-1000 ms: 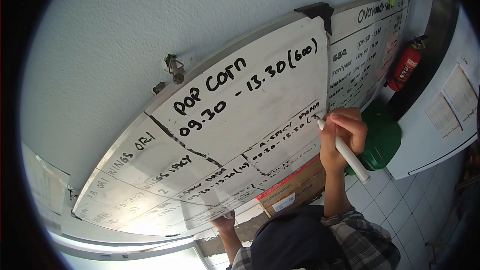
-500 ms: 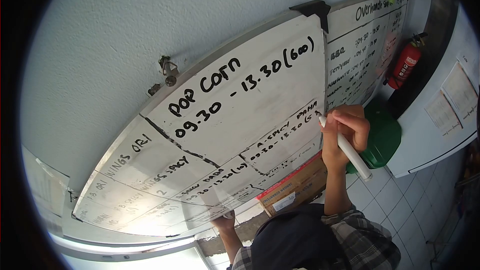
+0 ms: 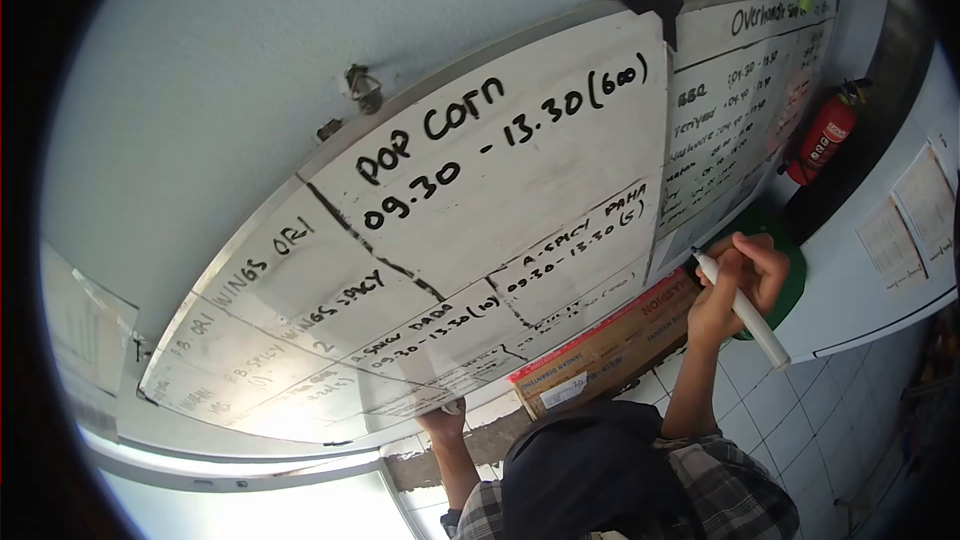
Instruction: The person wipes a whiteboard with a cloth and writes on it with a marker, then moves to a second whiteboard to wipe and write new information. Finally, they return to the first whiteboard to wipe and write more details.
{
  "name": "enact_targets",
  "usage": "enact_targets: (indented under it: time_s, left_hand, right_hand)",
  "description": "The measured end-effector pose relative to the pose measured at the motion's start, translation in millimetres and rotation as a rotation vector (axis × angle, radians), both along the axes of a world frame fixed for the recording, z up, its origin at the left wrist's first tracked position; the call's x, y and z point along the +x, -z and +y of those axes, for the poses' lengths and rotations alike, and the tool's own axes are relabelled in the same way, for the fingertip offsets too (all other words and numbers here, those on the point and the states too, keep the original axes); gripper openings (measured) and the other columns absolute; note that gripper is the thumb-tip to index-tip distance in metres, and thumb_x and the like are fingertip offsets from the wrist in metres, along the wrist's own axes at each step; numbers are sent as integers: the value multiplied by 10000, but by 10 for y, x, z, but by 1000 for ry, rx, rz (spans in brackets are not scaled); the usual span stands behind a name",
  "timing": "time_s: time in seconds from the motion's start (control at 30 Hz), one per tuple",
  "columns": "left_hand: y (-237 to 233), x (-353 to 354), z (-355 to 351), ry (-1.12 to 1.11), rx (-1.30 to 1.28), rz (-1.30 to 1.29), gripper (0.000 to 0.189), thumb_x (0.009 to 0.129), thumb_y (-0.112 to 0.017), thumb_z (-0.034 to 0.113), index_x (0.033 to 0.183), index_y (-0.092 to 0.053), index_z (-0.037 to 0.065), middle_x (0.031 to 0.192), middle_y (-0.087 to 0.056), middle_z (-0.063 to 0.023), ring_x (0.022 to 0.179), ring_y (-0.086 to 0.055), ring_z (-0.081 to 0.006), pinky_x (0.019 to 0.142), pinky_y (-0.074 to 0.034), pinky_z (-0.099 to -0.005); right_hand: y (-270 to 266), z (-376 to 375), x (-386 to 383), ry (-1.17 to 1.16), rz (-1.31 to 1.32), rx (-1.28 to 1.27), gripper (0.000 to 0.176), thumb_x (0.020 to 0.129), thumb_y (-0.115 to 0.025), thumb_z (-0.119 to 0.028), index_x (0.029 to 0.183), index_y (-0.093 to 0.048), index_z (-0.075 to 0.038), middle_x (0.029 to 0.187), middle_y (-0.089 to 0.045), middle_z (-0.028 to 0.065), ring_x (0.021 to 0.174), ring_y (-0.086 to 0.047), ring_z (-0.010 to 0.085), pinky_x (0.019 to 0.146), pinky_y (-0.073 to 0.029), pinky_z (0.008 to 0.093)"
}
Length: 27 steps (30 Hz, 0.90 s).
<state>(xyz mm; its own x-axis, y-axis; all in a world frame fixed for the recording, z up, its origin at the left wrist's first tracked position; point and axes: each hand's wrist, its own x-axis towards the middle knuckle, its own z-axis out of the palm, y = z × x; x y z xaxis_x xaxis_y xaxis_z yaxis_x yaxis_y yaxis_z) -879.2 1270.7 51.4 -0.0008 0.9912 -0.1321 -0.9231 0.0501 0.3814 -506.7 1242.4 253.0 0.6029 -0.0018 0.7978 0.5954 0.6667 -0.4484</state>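
My right hand (image 3: 740,280) is closed around a white marker (image 3: 748,315), its dark tip pointing up and left. The hand is off the right end of the whiteboard's (image 3: 540,190) lower part, in front of a green container. Black handwriting covers the board, with "POP CORN" and "09.30 - 13.30 (600)" the largest. Nearest the marker is the line "09.30-13.30 (5)" (image 3: 575,252) under "A-SPICY PAHA". My left hand (image 3: 443,420) is at the board's bottom edge with fingers curled; a small whitish thing shows by them, too small to name.
A second written board (image 3: 745,90) adjoins on the right. Past it hangs a red fire extinguisher (image 3: 825,135). The green container (image 3: 785,285) and a brown cardboard box (image 3: 600,350) are below the boards. Papers (image 3: 890,250) are on the right-hand surface; white tiles (image 3: 810,380) cover the floor.
My right hand has drawn away from the board, rightward and down, with the marker. A closing bracket now shows after the "5". My left hand stays at the bottom edge; the view has shifted slightly.
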Motion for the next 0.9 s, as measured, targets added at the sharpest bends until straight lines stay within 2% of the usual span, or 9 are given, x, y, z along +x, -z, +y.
enact_targets:
  time_s: [0.1, 0.17, 0.27, 0.3, 0.6, 0.67, 0.77, 0.83, 0.9]
  left_hand:
    - [-241, 148, -24, -178, -312, -7, 260, 869, -458, 286, 962, -603, 92, 876, -643, -38, 657, -570, -151, 605, -500, -311]
    - [-72, 80, -41, -129, -256, -87, 237, 870, -465, 279, 965, -590, 101, 902, -630, -36, 758, -585, -158, 641, -501, -315]
    - [92, 12, -168, 7, -37, -281, 173, 856, -465, 221, 887, -575, 92, 784, -584, -15, 621, -532, -127, 575, -467, -275]
    - [-237, 126, -247, -139, -296, -261, 153, 866, -459, 221, 835, -561, 111, 662, -508, 18, 502, -439, -95, 473, -402, -217]
    - [-145, -814, -454, -315, -281, -130, 145, 861, -441, 191, 812, -537, 92, 688, -515, -2, 545, -459, -110, 491, -415, -215]
    - [37, -1020, -474, 1, 15, -217, 144, 858, -445, 198, 794, -526, 97, 679, -505, -4, 546, -455, -116, 514, -410, -238]
    - [-38, -1126, -487, 239, 27, -35, 170, 855, -478, 240, 733, -481, 122, 573, -392, 45, 524, -399, -82, 514, -376, -239]
    - [100, -1344, -450, 432, 99, -39, 184, 862, -483, 265, 753, -504, 118, 604, -439, 27, 535, -423, -86, 526, -390, -242]
    - [90, -1558, -424, 540, -38, 256, 289, 851, -514, 388, 843, -516, 99, 644, -482, -11, 566, -466, -140, 558, -390, -276]
  right_hand:
    - [-24, -85, -3, -69, 26, 35, 112, 834, -514, -50, 935, -493, -6, 626, -425, 42, 456, -405, 85, 340, -296, 169]
    - [28, -115, -2, -51, 51, -4, 128, 830, -504, -67, 936, -491, 5, 589, -416, 31, 449, -408, 83, 384, -311, 178]
    - [-3, -129, -136, -30, 79, 15, 147, 835, -501, -97, 913, -507, 28, 585, -407, 28, 452, -393, 74, 380, -284, 174]
    - [20, -148, -187, -12, 104, 6, 150, 832, -496, -95, 903, -513, 35, 598, -414, 30, 453, -392, 74, 382, -285, 174]
    - [180, -358, -995, -173, -4, 142, 180, 820, -441, -91, 939, -492, 35, 733, -456, 115, 451, -400, 128, 406, -361, 221]
    - [206, -396, -1450, -244, -68, 196, 184, 823, -432, -93, 959, -478, 22, 742, -455, 124, 447, -398, 137, 401, -368, 233]
    - [241, -415, -2306, -345, -260, 155, 200, 824, -427, -94, 1006, -451, -14, 751, -458, 124, 435, -390, 132, 396, -380, 245]
    - [333, -484, -2927, -701, -215, 96, 224, 767, -480, 36, 984, -477, -15, 752, -495, 108, 466, -405, 112, 430, -407, 233]
    - [447, -488, -3382, -882, -348, 114, 245, 742, -507, 78, 983, -507, 30, 750, -504, 100, 465, -381, 92, 418, -390, 240]
